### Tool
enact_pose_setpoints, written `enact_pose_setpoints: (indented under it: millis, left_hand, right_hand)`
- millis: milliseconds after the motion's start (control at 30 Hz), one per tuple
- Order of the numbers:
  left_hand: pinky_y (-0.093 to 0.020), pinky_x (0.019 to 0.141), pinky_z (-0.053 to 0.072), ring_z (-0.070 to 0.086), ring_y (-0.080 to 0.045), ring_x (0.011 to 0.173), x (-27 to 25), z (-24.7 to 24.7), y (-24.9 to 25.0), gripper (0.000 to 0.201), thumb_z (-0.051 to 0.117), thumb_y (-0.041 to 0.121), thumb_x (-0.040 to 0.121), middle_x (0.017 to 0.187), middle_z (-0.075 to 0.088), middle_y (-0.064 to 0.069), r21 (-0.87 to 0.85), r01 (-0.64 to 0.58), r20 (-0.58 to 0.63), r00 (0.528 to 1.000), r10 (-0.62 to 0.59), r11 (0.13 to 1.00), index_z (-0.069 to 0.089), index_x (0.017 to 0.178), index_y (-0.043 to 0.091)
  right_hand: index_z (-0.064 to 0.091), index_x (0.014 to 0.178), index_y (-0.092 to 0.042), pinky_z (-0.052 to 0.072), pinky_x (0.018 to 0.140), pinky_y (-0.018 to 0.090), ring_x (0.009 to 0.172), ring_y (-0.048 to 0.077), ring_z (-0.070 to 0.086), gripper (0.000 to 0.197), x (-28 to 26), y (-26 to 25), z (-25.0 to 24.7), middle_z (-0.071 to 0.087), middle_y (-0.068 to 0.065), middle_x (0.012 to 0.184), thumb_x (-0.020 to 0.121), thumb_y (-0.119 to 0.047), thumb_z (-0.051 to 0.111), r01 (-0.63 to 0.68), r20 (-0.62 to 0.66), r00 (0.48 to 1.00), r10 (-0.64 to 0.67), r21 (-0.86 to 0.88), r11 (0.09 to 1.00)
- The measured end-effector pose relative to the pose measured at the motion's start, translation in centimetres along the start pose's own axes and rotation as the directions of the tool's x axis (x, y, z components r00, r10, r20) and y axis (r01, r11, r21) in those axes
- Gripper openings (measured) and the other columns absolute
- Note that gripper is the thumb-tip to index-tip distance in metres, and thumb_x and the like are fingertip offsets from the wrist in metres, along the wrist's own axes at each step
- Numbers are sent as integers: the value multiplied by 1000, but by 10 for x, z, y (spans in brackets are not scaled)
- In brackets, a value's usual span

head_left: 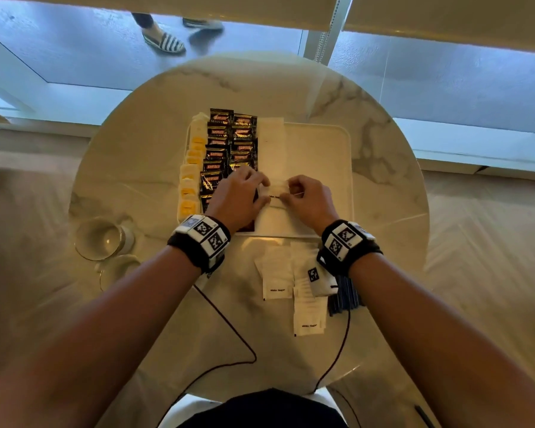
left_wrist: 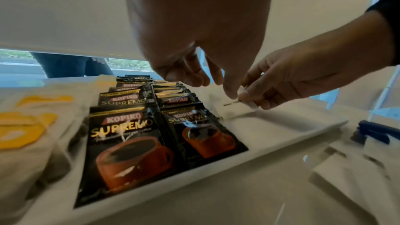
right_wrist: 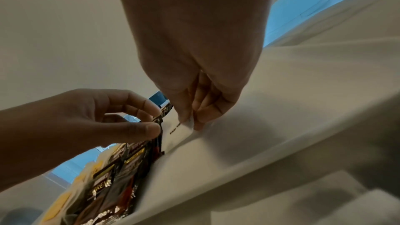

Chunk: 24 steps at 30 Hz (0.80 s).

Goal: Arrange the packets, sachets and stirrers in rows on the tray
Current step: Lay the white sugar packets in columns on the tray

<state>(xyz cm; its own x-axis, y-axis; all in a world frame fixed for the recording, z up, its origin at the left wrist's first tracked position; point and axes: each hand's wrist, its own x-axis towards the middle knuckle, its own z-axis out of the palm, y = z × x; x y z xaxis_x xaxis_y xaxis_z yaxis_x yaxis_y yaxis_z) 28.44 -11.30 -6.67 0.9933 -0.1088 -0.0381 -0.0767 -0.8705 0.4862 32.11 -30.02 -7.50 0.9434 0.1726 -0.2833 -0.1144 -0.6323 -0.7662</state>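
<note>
A white tray (head_left: 322,168) sits on the round marble table. From left to right it holds a row of tea bags with yellow tags (head_left: 192,180), two rows of black Kopiko coffee packets (head_left: 229,140) and a row of white sugar sachets (head_left: 274,143). Both hands hold one white sugar sachet (head_left: 275,191) low over that row's near end. My left hand (head_left: 261,191) pinches its left edge beside the coffee packets (left_wrist: 121,136). My right hand (head_left: 288,193) pinches its right edge (right_wrist: 190,122). Loose white sachets (head_left: 277,273) and dark blue stirrers (head_left: 345,299) lie on the table before the tray.
Two clear glasses (head_left: 101,239) stand at the table's left front edge. Thin dark cables (head_left: 229,329) trail across the near tabletop. The right half of the tray is bare. A person's feet (head_left: 164,38) show beyond the window behind the table.
</note>
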Motion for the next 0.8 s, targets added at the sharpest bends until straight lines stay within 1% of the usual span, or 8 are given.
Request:
enact_pose_setpoints:
  millis: [100, 200, 267, 433, 567, 667, 733, 800]
  left_hand:
    - [-42, 85, 52, 58, -21, 106, 4, 7, 0, 43, 73, 45, 81, 115, 57, 0, 132, -21, 95, 995, 9, 991, 63, 118, 25]
    - [-43, 88, 50, 57, -21, 109, 6, 13, -1, 45, 72, 45, 82, 117, 58, 1, 170, -17, 112, 994, -2, 985, 62, 122, 26]
    - [-42, 89, 49, 57, -21, 109, 6, 15, -2, 44, 71, 43, 84, 118, 58, 2, 170, -15, 104, 995, -3, 985, 61, 123, 26]
    - [-42, 90, 48, 57, -21, 111, 9, 13, 0, 43, 71, 41, 85, 119, 58, 1, 172, -4, 116, 993, -17, 985, 61, 124, 26]
    - [-42, 91, 48, 57, -22, 111, 8, 9, 4, 43, 71, 40, 85, 119, 58, 0, 183, -9, 122, 992, -14, 983, 61, 124, 24]
    - [-41, 90, 49, 58, -21, 108, 0, 4, 8, 39, 68, 39, 88, 118, 58, 1, 163, -23, 96, 995, 7, 986, 62, 122, 23]
    - [-41, 89, 50, 59, -21, 107, -12, 0, 10, 33, 64, 36, 92, 118, 60, 0, 127, -52, 62, 997, 44, 991, 62, 122, 22]
    - [-39, 86, 52, 62, -21, 104, -30, -1, 13, 29, 60, 35, 95, 116, 62, -2, 115, -116, 40, 993, 112, 987, 62, 121, 22]
  right_hand:
    - [71, 106, -12, 54, 83, 29, 81, 12, 63, 29, 7, 3, 7, 69, -1, 87, 80, -22, 81, 8, -50, 999, -9, -24, 1000]
    - [64, 103, -11, 51, 74, 23, 75, 12, 61, 32, 7, 6, 12, 68, -1, 84, 79, -21, 81, 18, -126, 992, -14, 29, 999]
    - [62, 100, -10, 52, 73, 22, 73, 11, 61, 27, 7, 7, 14, 69, 0, 84, 81, -19, 79, 29, -156, 988, -21, 51, 998]
    - [72, 94, -10, 57, 81, 33, 77, 13, 67, 15, 10, 11, 20, 72, 0, 85, 80, -13, 75, 74, -155, 985, -75, -10, 997]
    - [71, 95, -10, 54, 80, 28, 75, 15, 64, 15, 10, 8, 19, 70, 2, 83, 80, -13, 74, 58, -153, 986, -62, -32, 998]
    - [69, 97, -11, 47, 74, 21, 74, 15, 61, 14, 6, 5, 11, 68, 1, 82, 83, -14, 70, 53, -126, 990, -60, -56, 997]
    - [68, 95, -12, 46, 73, 21, 73, 12, 59, 10, -1, 5, 6, 67, -2, 80, 85, -12, 67, 52, -120, 991, -61, -75, 996]
    - [69, 92, -13, 49, 75, 23, 75, 12, 60, 9, -11, 6, 2, 68, -3, 81, 86, -10, 64, 39, -118, 992, -49, -82, 996]
